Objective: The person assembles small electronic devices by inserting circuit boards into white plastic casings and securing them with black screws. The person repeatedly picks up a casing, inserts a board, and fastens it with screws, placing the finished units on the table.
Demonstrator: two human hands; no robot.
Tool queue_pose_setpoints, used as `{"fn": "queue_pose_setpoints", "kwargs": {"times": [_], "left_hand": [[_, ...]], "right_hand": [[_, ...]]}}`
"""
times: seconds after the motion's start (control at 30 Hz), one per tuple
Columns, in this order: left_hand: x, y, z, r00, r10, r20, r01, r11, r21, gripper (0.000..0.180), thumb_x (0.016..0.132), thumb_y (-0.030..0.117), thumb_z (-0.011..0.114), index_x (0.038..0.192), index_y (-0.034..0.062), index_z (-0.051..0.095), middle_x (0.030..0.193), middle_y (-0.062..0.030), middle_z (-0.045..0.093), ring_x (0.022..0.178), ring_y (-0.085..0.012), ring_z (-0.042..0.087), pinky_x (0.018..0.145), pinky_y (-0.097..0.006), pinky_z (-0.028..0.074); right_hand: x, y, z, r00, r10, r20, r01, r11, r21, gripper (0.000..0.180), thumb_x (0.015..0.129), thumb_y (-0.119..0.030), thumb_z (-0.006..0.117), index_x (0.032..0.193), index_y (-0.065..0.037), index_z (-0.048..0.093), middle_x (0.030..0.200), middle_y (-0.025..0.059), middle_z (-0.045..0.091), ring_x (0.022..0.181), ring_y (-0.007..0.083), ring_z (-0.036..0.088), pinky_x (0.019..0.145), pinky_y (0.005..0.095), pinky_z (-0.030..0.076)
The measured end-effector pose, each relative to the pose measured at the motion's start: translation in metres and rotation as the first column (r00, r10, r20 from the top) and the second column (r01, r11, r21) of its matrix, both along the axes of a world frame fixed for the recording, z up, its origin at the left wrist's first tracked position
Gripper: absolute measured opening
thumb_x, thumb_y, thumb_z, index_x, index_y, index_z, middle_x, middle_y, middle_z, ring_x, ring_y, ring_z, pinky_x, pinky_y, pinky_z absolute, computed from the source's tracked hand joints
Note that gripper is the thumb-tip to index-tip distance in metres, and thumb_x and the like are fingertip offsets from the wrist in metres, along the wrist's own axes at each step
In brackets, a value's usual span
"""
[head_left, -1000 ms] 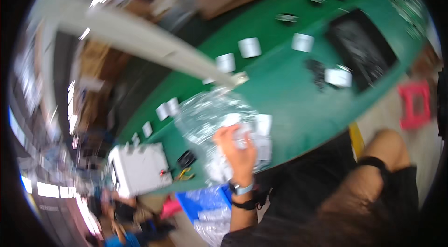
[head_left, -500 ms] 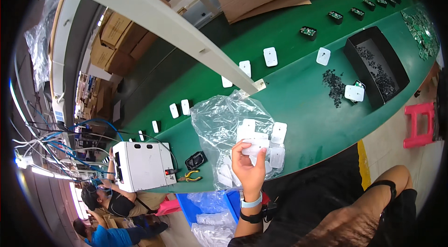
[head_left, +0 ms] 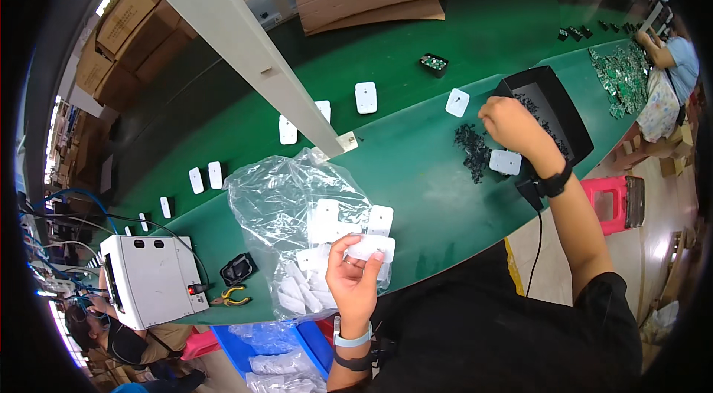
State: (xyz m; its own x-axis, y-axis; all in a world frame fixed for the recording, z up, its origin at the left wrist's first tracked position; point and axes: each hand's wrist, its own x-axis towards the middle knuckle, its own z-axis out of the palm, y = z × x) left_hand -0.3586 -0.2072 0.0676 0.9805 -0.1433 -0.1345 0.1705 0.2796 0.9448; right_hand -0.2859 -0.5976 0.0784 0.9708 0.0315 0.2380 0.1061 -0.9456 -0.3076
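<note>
My left hand (head_left: 352, 285) pinches a white plastic cover (head_left: 371, 247) between thumb and fingers, above a clear plastic bag (head_left: 267, 189). More white covers (head_left: 324, 216) lie on that bag, some of them overlapping. Over by the black box (head_left: 581, 117), my right hand (head_left: 512, 126) has its fingers bent and drawn together. Whatever they may hold is hidden. Beneath and beside it spreads a heap of small black parts (head_left: 471, 152). One white cover (head_left: 457, 102) lies just left of the right hand, another (head_left: 505, 162) just below it.
A slanting white beam (head_left: 245, 51) meets the green table near its middle. White machine (head_left: 160, 282), yellow-handled pliers (head_left: 233, 296) and a black tray (head_left: 238, 269) stand at left. Circuit boards (head_left: 618, 80) lie far right near a co-worker (head_left: 677, 59). A red stool (head_left: 610, 204) is below the table edge.
My right hand has come up from beside my body to the heap of black parts. The left hand still holds the cover, its face now turned slightly. The view has swung to the right.
</note>
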Motion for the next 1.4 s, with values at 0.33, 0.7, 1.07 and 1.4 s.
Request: {"fn": "queue_pose_setpoints", "kwargs": {"times": [0.33,0.7,1.07,1.4], "left_hand": [[0.005,0.0,0.01,0.999,-0.041,0.011,0.041,0.999,-0.011,0.05,0.086,-0.013,0.07,0.129,-0.0004,0.047,0.116,-0.0152,0.063,0.105,-0.0234,0.069,0.087,-0.033,0.059],[0.003,-0.009,0.021,0.999,-0.039,0.018,0.04,0.999,-0.015,0.058,0.083,-0.015,0.071,0.133,0.0002,0.046,0.128,-0.0147,0.058,0.105,-0.0204,0.067,0.085,-0.031,0.059],[0.0,-0.031,0.039,0.985,-0.142,0.102,0.148,0.987,-0.06,0.06,0.085,-0.016,0.071,0.137,-0.0043,0.045,0.118,-0.0163,0.066,0.11,-0.0209,0.067,0.094,-0.033,0.056],[-0.015,-0.036,0.059,0.972,-0.137,0.193,0.137,0.991,0.012,0.06,0.085,-0.012,0.074,0.138,-0.0058,0.047,0.117,-0.0193,0.068,0.107,-0.0229,0.069,0.093,-0.034,0.057]], "right_hand": [[0.024,-0.01,-0.032,0.972,0.043,-0.229,-0.059,0.996,-0.064,0.01,0.08,-0.007,0.064,0.077,0.001,0.07,0.08,0.0204,0.069,0.079,0.0395,0.067,0.077,0.0467,0.056],[0.008,0.0,0.01,0.992,0.059,-0.114,-0.059,0.998,-0.003,0.014,0.086,-0.009,0.063,0.087,0.004,0.065,0.087,0.0212,0.067,0.08,0.0388,0.066,0.075,0.0446,0.054],[-0.072,0.112,0.074,0.949,0.313,0.046,-0.251,0.655,0.713,0.013,0.078,-0.001,0.076,0.086,-0.004,0.066,0.083,0.003,0.067,0.07,0.013,0.061,0.065,0.0272,0.049],[-0.099,0.156,0.07,0.933,0.268,0.242,-0.36,0.629,0.689,0.013,0.072,0.001,0.076,0.083,-0.004,0.068,0.082,0.0058,0.069,0.072,0.0195,0.066,0.063,0.0303,0.053]]}}
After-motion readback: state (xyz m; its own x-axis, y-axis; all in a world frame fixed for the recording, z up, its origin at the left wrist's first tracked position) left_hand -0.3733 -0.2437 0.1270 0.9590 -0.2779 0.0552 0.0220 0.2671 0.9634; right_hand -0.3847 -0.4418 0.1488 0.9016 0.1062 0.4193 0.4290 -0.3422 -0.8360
